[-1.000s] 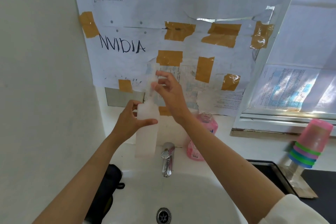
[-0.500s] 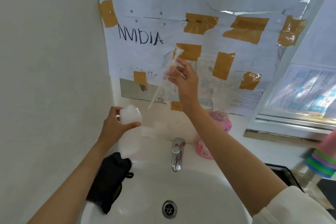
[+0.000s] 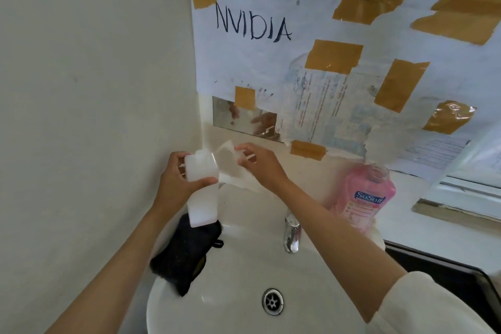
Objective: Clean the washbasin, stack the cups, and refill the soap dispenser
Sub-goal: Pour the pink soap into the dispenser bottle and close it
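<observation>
Presently white dispenser bottle gripped upright in left hand, above basin's left rim. Pump head pinched by right hand just beside. Pink refill bottle uncapped, nearer right hand.

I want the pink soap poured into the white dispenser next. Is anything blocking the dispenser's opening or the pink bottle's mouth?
Nothing visible does. The dispenser, gripped by the left hand, has its pump out in the right hand; the pink bottle stands uncapped.
</observation>
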Action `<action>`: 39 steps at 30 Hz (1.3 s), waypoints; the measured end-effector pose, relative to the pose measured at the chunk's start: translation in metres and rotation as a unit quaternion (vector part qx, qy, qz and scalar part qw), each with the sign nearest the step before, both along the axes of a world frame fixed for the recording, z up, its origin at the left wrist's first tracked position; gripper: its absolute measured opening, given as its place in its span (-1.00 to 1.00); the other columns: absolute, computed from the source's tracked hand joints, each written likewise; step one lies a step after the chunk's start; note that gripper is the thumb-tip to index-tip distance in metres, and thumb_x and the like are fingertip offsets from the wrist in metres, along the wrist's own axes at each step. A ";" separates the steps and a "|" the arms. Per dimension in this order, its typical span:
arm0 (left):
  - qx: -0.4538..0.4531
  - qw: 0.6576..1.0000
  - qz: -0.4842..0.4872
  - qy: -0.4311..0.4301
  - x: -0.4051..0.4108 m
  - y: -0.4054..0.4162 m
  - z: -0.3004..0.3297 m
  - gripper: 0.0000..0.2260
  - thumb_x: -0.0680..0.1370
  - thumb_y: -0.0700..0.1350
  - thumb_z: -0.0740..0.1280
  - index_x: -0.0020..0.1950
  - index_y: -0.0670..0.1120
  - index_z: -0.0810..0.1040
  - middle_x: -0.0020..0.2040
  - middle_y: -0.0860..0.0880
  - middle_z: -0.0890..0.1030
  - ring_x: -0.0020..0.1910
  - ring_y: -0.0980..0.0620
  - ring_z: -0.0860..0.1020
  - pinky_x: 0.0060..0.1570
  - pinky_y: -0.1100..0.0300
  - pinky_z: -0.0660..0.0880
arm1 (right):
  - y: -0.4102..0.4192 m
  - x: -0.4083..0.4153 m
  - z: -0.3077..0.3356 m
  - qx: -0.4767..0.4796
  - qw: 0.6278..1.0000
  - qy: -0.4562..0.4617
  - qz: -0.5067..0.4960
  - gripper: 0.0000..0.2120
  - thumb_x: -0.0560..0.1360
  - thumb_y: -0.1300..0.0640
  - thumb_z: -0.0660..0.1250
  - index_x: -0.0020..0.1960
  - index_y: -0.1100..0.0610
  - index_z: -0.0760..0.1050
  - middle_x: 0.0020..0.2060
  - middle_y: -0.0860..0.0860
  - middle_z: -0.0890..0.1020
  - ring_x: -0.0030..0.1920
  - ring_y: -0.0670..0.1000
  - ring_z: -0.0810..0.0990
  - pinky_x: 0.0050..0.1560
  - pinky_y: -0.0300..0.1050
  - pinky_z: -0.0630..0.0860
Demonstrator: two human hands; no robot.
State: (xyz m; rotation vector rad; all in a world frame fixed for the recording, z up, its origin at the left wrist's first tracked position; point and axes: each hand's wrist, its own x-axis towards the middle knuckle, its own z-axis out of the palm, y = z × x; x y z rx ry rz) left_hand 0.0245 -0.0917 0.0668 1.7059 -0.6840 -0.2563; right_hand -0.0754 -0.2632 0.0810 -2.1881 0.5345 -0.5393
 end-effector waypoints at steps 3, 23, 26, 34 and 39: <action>0.002 1.000 -0.002 0.009 0.005 0.001 -0.003 -0.40 0.25 -0.20 0.57 0.15 -0.03 0.32 0.10 -0.01 0.45 0.05 0.01 0.47 -0.17 0.31 0.44 | -0.004 0.013 -0.027 -0.085 0.991 0.104 0.009 -0.71 0.51 0.18 0.27 0.22 0.05 0.48 0.11 0.08 0.56 0.05 0.06 0.54 0.07 -0.08 0.44; -0.004 0.999 -0.008 0.032 0.029 -0.015 -0.015 -0.42 0.23 -0.27 0.57 0.10 0.01 0.34 0.00 0.16 0.46 -0.03 0.18 0.48 -0.17 0.31 0.46 | -0.013 0.042 -0.136 -0.176 0.933 0.312 0.033 -0.54 0.57 0.35 0.00 0.43 0.10 0.25 0.34 0.19 0.35 0.33 0.16 0.33 0.25 0.02 0.33; -0.008 0.999 -0.013 0.035 0.029 -0.016 -0.018 -0.41 0.23 -0.27 0.57 0.12 -0.02 0.34 0.01 0.15 0.46 -0.02 0.16 0.49 -0.15 0.27 0.48 | -0.011 0.036 -0.137 -0.192 0.925 0.326 0.033 -0.48 0.57 0.34 -0.01 0.49 0.05 0.13 0.43 0.19 0.23 0.41 0.17 0.22 0.30 0.04 0.27; -0.008 0.999 -0.048 0.017 0.023 -0.016 -0.011 -0.39 0.23 -0.23 0.57 0.13 0.00 0.30 0.03 0.10 0.44 0.00 0.07 0.48 -0.11 0.20 0.50 | -0.005 0.020 -0.111 -0.147 0.941 0.303 0.027 -0.43 0.53 0.30 0.10 0.51 0.07 0.07 0.41 0.19 0.27 0.36 0.18 0.30 0.33 0.00 0.24; -0.020 0.997 -0.074 -0.012 0.003 -0.018 0.001 -0.41 0.25 -0.22 0.56 0.11 0.01 0.29 0.05 0.03 0.45 -0.04 0.10 0.48 -0.22 0.33 0.46 | 0.001 0.009 -0.080 -0.074 0.972 0.220 -0.034 -0.47 0.54 0.29 0.10 0.48 0.09 0.12 0.35 0.19 0.33 0.31 0.17 0.35 0.25 -0.05 0.32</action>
